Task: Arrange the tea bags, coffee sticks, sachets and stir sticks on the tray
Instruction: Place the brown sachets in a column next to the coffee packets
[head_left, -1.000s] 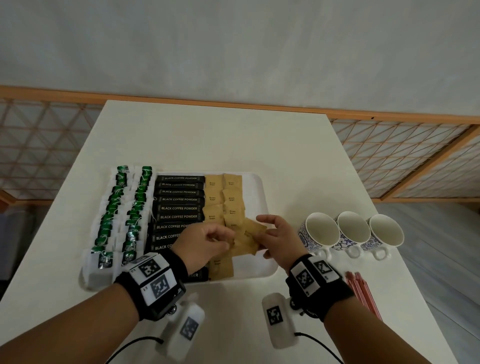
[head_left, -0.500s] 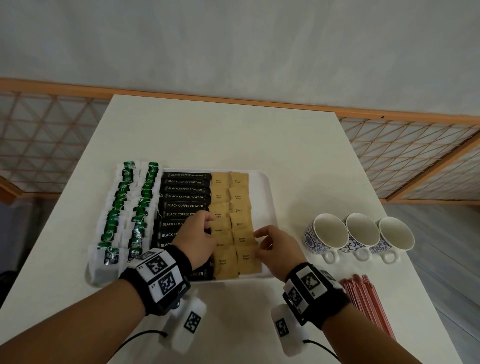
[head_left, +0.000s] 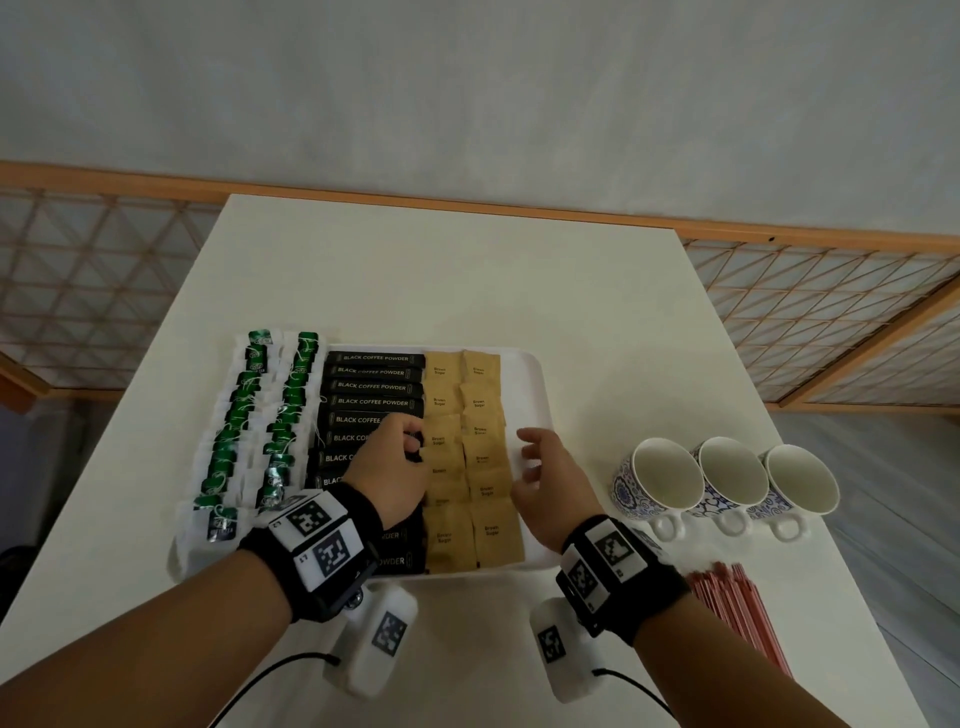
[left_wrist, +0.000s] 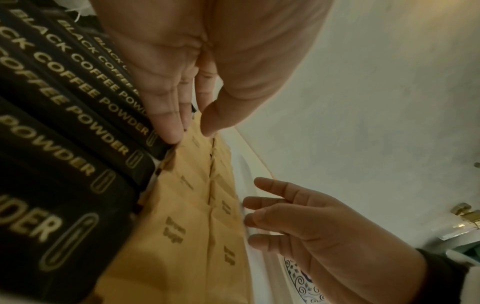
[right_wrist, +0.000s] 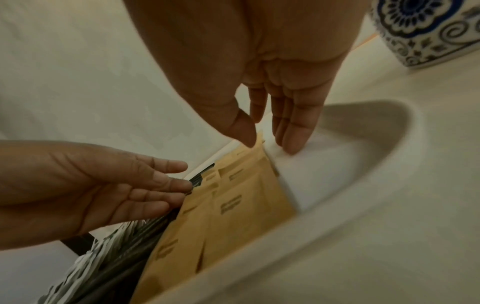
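Three groups lie on the tray (head_left: 530, 410): tea bags (head_left: 244, 431), coffee sticks (head_left: 371, 387), sachets (head_left: 480, 519). Stir sticks (head_left: 737, 613) remain on the desk (head_left: 467, 280). I judge my left hand (head_left: 387, 478) and right hand (head_left: 550, 478) released, grasping nothing.

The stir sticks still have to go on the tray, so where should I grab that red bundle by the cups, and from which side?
Judging from the head view, take the red stir sticks with the right hand, pinching across the bundle near its far end, coming from above. They lie flat on the table, side by side, running toward you, with the cups just beyond.
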